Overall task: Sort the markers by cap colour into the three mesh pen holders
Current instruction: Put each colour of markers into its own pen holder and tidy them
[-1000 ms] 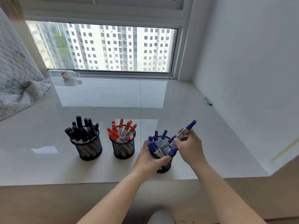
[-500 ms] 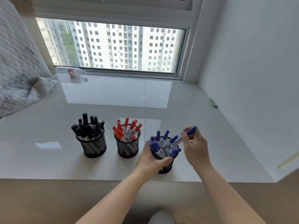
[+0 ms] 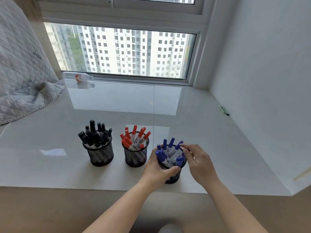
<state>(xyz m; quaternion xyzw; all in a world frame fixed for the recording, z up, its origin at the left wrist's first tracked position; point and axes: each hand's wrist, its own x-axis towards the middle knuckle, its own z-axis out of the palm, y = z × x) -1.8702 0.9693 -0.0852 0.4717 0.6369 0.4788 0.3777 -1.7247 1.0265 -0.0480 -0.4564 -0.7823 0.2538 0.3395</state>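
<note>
Right hand: the right hand [image 3: 200, 163] has let go of the blue-capped marker it held half a second ago; its fingers are now relaxed and apart, holding nothing, just right of the blue holder's rim.
Left hand: the left hand [image 3: 157, 167] is still wrapped round the black mesh pen holder with blue-capped markers [image 3: 171, 174], thumb across its near wall.
Last marker: now stands inside that holder among the blue-capped markers [image 3: 165, 153].
Red set: the black mesh holder of red-capped markers [image 3: 136, 156] stands just left of the blue holder.
Black set: the black mesh holder of black-capped markers [image 3: 99, 154] stands further left.
Worktop: the glossy white worktop [image 3: 210, 132] shows no loose marker near the blue holder.
Task status: judged complete, all three colours separated.
</note>
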